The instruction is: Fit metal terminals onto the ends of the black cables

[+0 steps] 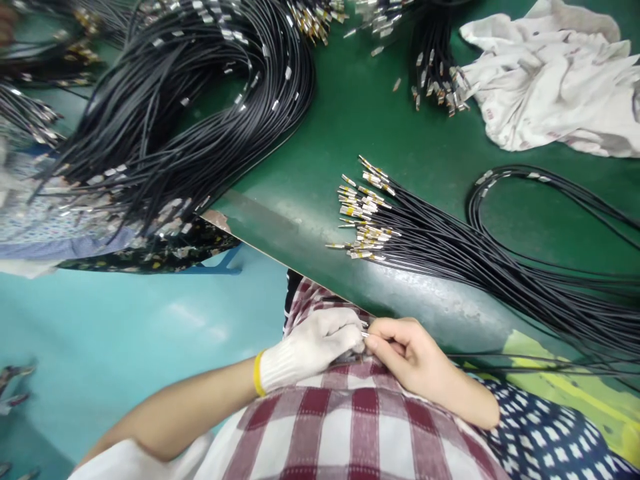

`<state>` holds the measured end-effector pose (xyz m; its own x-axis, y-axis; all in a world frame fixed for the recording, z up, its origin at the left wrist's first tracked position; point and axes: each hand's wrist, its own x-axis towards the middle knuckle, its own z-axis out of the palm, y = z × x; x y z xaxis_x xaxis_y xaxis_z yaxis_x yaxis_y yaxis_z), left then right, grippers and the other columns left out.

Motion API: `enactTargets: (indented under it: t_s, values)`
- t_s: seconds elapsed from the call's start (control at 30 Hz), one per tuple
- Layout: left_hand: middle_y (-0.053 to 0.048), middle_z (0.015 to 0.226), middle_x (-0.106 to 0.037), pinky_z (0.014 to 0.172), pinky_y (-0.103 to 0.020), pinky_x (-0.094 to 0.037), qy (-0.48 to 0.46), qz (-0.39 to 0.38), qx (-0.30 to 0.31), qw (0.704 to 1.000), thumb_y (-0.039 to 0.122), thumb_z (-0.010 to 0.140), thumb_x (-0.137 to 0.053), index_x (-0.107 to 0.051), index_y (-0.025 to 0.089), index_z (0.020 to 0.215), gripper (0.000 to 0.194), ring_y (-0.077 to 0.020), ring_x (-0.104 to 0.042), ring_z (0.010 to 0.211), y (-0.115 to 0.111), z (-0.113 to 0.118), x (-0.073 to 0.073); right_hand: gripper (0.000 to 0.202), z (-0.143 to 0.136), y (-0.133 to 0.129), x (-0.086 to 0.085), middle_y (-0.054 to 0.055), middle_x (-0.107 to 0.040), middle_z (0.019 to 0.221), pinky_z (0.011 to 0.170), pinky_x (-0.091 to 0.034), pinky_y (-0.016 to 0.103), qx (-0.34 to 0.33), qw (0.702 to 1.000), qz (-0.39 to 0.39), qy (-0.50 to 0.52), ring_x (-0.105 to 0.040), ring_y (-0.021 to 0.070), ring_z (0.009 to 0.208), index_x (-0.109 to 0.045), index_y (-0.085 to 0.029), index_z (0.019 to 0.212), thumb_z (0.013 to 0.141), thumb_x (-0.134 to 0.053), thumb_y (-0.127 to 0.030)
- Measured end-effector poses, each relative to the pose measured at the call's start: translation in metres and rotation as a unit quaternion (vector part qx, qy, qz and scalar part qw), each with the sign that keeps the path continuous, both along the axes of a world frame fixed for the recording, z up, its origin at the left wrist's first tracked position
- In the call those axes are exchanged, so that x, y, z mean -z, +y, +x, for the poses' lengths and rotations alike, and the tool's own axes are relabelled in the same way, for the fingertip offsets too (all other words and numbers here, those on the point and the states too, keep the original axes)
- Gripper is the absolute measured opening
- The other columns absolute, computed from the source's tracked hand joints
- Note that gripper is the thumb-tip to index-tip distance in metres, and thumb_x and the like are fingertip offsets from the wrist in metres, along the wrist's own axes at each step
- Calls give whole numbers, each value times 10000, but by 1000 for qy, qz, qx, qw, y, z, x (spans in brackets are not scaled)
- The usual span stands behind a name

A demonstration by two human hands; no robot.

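Note:
My left hand (320,343) wears a white knit glove with a yellow cuff band. Its fingers are curled closed around a small silver cable end (365,335), close against the checked apron (345,427). My bare right hand (413,350) meets it there, thumb and forefinger pinching the same cable just behind its tip. Thin black cables (505,365) lead away to the right from behind my right hand. Just beyond my hands, a bundle of black cables (475,257) lies on the green table (295,180), its silver and yellow-banded ends pointing left.
A large coil of black cables (270,107) hangs over the table's left edge. Further back lie more cable ends (440,87) and a crumpled white cloth (555,80). Yellow-green material (555,373) lies at the right, beside a dark patterned sleeve (545,427).

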<state>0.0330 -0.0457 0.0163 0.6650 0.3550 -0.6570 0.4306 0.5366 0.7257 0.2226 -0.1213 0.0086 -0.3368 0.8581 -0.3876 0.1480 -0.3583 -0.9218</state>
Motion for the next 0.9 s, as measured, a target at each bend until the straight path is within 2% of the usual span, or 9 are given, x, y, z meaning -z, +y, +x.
enactTargets:
  t_s: [0.1,0.23,0.33,0.5,0.67,0.9]
  values:
    - [38,653,-463,570,-240,-291,-106,-145,-74,981,548,873,-597,-538,158,773,407,-94,-368,582,-5,0,12,362,1,1,2,-24,-491,651,564,-332,243,12,1000,-3,23,-408,116,609,-614,-156,760,1028,-471,-353]
    - [11,692,-488,581,-233,-289,-152,-209,-111,960,617,768,-725,-540,140,753,512,-94,-387,610,-7,2,25,383,1,3,5,24,-645,736,644,-423,246,35,998,11,43,-548,141,681,-647,-146,767,1030,-473,-362]
    - [5,696,-488,597,-238,-289,-156,-209,-107,959,611,758,-741,-540,139,750,513,-100,-396,620,-4,3,30,389,-1,4,6,53,-706,800,687,-462,256,46,997,29,57,-608,159,730,-657,-146,772,1027,-480,-380]
    - [7,680,-473,616,-253,-290,-164,-154,-73,972,635,783,-700,-529,146,715,522,-110,-391,625,3,4,34,422,-3,6,7,53,-706,780,702,-474,265,65,995,50,58,-618,169,739,-666,-150,760,1015,-483,-433]
    - [14,681,-464,625,-253,-290,-165,-127,-40,977,640,796,-682,-519,152,706,522,-111,-386,628,7,5,34,476,-5,6,9,14,-583,666,624,-416,254,75,995,61,23,-516,144,639,-577,-158,681,1003,-457,-488]
    - [23,669,-450,605,-249,-277,-152,-124,-29,980,676,770,-687,-523,152,693,555,-107,-357,613,9,5,28,474,-4,3,9,-26,-435,627,574,-333,244,72,995,65,9,-401,121,603,-457,-183,646,998,-452,-501]
